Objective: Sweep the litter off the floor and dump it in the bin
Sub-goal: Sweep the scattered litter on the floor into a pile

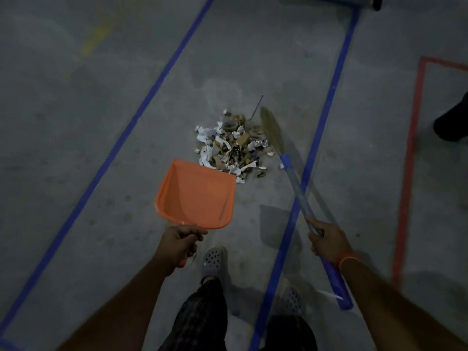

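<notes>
A pile of torn paper and cardboard litter (231, 144) lies on the grey floor ahead of me. My left hand (178, 243) grips the handle of an orange dustpan (196, 195), held just above the floor with its front lip at the pile's near edge. My right hand (328, 238) holds the blue-and-clear handle of a broom (295, 178); its straw head (272, 129) rests against the right side of the pile. No bin is clearly in view.
Blue tape lines (319, 133) run along the floor on both sides of the pile. A red tape outline (411, 153) lies to the right. Another person's dark shoe (453, 120) stands at the right edge. A wheeled object (364, 0) sits at the top.
</notes>
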The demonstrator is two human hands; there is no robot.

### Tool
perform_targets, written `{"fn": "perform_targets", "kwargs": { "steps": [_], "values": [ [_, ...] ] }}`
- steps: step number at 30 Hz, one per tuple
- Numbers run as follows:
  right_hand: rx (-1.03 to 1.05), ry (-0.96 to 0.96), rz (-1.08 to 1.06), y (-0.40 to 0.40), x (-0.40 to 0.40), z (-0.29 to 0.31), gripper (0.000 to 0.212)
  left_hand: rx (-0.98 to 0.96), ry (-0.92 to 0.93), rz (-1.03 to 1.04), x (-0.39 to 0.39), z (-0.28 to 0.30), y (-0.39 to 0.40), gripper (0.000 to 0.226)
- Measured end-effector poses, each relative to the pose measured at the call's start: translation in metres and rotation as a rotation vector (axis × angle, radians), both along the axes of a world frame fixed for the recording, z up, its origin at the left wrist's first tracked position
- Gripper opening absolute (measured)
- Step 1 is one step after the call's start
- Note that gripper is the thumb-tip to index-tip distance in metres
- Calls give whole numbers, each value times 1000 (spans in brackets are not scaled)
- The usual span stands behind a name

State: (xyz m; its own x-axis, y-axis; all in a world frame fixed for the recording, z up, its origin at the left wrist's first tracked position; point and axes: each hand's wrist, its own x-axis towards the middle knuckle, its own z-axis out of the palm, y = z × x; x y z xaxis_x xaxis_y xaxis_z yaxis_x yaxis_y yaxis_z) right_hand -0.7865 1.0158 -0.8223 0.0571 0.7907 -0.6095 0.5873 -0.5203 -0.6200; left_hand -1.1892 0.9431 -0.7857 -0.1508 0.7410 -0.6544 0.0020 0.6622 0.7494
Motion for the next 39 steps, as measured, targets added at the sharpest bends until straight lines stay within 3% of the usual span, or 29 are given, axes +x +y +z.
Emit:
{"fn": "perform_targets", "kwargs": {
  "steps": [10, 16, 21, 25, 28, 34, 36, 39],
  "values": [
    [-11, 124, -283, 9, -45, -114, 43, 3, -61, -149, -33, -122, 50, 37],
    [-124, 166, -144, -15, -37, -210, 39, 53, -51, -239, -34, -209, 60, 34],
    [-48, 140, -82, -13, -37, -282, 48, 80, -18, -332, -36, -272, 78, 31],
    [44, 99, 34, 4, -39, -325, 25, 130, -5, -423, -40, -315, 100, 37],
    [67, 80, 25, 15, -37, -362, 20, 191, -16, -470, -50, -343, 119, 45],
    [109, 33, 34, 36, -26, -407, 68, 275, -20, -483, -47, -369, 128, 34],
    [120, 14, 17, 40, -19, -410, 62, 294, -10, -465, -45, -375, 128, 36],
    [242, -55, 20, 44, -12, -405, 28, 284, 22, -445, -45, -378, 131, 37]
  ]
}}
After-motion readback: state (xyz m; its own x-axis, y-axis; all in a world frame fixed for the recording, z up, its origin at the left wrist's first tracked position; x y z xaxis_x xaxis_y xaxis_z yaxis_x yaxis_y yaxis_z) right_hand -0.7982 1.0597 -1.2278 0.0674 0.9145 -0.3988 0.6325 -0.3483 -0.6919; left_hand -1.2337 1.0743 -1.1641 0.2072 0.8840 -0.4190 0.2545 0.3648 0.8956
